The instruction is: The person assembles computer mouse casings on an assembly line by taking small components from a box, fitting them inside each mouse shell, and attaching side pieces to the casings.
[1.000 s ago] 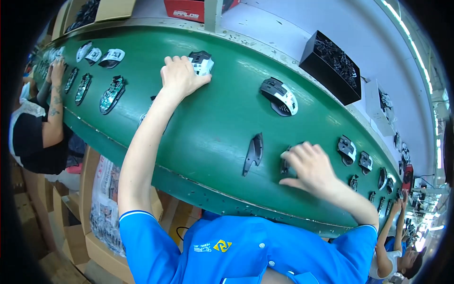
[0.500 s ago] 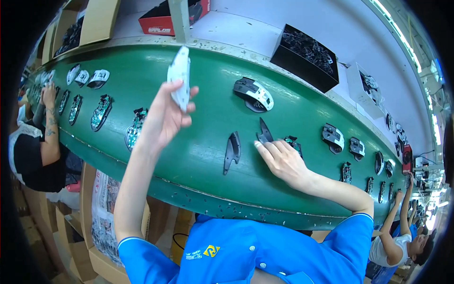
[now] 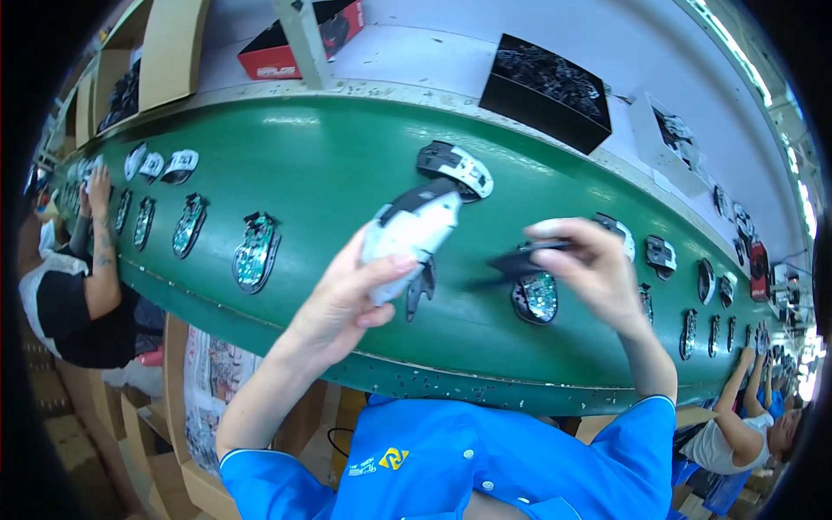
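My left hand (image 3: 342,290) grips a white mouse shell (image 3: 412,232) with a dark section at its far end, held above the green belt. Pinched between the thumb and fingers of my right hand (image 3: 598,269) is a dark side panel (image 3: 511,263), smeared by motion. Under that panel lies a mouse base (image 3: 537,299) with its green circuit board showing. A second dark side panel (image 3: 419,295) rests on the belt, partly hidden behind the shell. Beyond my hands sits a black and white mouse top shell (image 3: 455,169).
The green conveyor belt (image 3: 347,139) carries several mouse bases (image 3: 257,253) and shells (image 3: 660,254) to both sides. Along its far edge stand a black box of parts (image 3: 546,91), a red box (image 3: 269,61) and a white box (image 3: 667,139). Other people (image 3: 78,286) work at left and right.
My left hand has lowered the white shell nearer and to the right, turning it over. My right hand has lifted a dark side panel off the belt and moved right, above the circuit-board base.
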`<control>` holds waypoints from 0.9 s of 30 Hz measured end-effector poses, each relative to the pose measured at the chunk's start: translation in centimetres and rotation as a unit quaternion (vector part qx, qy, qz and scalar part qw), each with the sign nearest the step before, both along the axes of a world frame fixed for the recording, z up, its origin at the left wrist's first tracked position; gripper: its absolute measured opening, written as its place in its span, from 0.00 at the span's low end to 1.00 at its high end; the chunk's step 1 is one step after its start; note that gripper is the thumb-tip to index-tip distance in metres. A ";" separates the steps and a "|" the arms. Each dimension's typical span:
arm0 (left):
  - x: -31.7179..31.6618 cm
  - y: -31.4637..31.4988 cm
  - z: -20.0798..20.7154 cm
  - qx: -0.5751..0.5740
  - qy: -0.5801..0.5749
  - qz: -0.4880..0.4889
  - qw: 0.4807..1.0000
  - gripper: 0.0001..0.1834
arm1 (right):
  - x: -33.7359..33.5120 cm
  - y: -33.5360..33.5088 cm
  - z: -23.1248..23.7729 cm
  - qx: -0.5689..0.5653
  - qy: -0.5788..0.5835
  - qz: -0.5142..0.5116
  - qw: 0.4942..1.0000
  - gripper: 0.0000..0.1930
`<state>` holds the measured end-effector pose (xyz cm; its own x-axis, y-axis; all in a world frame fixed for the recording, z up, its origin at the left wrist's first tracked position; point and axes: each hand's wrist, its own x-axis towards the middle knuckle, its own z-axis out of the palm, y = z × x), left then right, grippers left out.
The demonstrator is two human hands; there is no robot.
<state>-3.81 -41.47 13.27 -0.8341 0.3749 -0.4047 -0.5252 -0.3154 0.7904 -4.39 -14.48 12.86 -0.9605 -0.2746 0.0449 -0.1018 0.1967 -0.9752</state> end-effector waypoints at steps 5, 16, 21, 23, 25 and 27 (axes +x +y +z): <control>0.5 1.5 -0.2 0.089 -0.032 -0.131 0.987 0.47 | 1.3 -0.5 1.0 -0.121 -0.101 0.079 0.984 0.08; 1.4 1.8 -0.5 -0.002 0.165 -0.118 0.979 0.62 | 1.1 -1.0 0.7 -0.069 0.011 0.118 0.991 0.08; 1.9 1.6 -1.0 -0.039 0.227 -0.124 0.965 0.60 | 1.4 -2.2 0.4 -0.099 -0.014 0.051 0.994 0.07; 1.9 1.7 -1.1 -0.042 0.235 -0.117 0.964 0.60 | 1.6 -2.2 0.0 -0.074 0.031 0.052 0.995 0.08; 2.3 1.8 -1.3 -0.073 0.260 -0.103 0.957 0.58 | 1.9 -2.4 0.0 -0.053 0.091 0.044 0.993 0.10; 2.4 1.7 -1.1 -0.084 0.249 -0.103 0.959 0.57 | 1.8 -2.6 0.0 -0.045 0.116 0.043 0.991 0.10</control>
